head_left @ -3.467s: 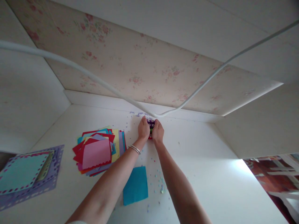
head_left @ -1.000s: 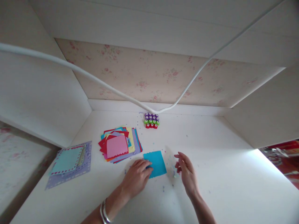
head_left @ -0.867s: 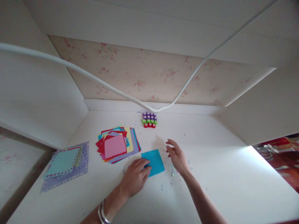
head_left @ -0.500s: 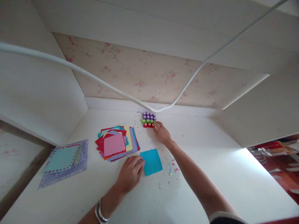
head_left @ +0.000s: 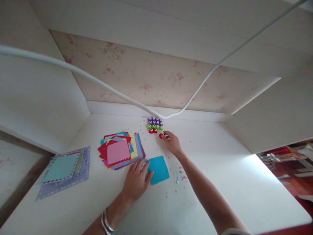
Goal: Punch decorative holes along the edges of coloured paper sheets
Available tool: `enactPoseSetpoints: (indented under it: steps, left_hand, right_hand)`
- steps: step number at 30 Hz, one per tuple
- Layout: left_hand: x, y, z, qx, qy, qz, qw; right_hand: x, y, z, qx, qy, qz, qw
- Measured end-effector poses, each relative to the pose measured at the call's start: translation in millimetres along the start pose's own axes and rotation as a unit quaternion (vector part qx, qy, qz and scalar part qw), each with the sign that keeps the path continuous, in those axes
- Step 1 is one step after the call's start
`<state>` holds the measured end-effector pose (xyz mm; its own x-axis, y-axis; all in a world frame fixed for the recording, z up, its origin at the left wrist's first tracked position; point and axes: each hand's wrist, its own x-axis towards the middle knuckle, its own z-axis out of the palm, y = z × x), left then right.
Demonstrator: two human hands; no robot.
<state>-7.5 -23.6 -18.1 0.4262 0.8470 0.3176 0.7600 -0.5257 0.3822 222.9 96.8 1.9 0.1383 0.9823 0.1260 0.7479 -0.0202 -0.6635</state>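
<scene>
On the white tabletop (head_left: pixel 215 192) before floral wallpaper (head_left: pixel 137 75), the right hand (head_left: pixel 172 143) pinches a red piece (head_left: pixel 160 135); the left hand (head_left: pixel 135 181), open, overlaps blue paper (head_left: pixel 160 169).

And there's the square blue paper sheet (head_left: pixel 158 170), right of the multicoloured paper pile (head_left: pixel 119 152), small rounded purple-green-red pieces (head_left: pixel 154 123) behind!

On my white worktop (head_left: pixel 220 182) lies a blue sheet (head_left: pixel 159 170), its edge at my left fingers (head_left: pixel 138 165), beside a paper pile (head_left: pixel 119 151). Bordered cards (head_left: pixel 61 165) lie farther left, punches (head_left: pixel 154 122) stand in rows near the back, and confetti (head_left: pixel 183 178) is scattered right of the sheet.
</scene>
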Motion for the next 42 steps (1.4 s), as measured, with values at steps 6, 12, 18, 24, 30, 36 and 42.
enactPoseSetpoints:
  steps: [6,12,18,24,30,36,42]
  left_hand:
    - [16.2,13.5,6.8,0.012,-0.001,-0.034,0.999]
    - [32.4,21.3,12.7,-0.011,-0.039,-0.069,0.997]
    - [34.6,11.5,11.5,-0.089,-0.07,-0.084,0.99]
    - [31.2,12.4,5.3,-0.107,-0.066,-0.08,0.989]
    - [33.0,11.9,2.0,-0.086,-0.097,-0.088,0.988]
    - [33.4,4.1,4.3,-0.124,-0.088,-0.098,0.983]
    - [32.5,7.6,3.0,-0.164,-0.065,-0.108,0.978]
  right_hand:
    - [-63.0,6.5,-18.0,0.396,0.011,0.171,0.902]
    - [-104.5,0.4,-26.5,0.497,0.003,0.22,0.839]
    - [-116.8,7.0,-22.1,0.443,0.005,0.19,0.876]
    - [-119.9,9.2,-14.1,0.294,0.018,0.178,0.939]
    - [-123.9,12.2,-8.6,0.169,0.009,0.083,0.982]
    - [-125.7,13.2,-12.8,0.12,0.01,0.026,0.992]
    - [-127.2,11.4,-10.7,0.159,0.044,0.059,0.984]
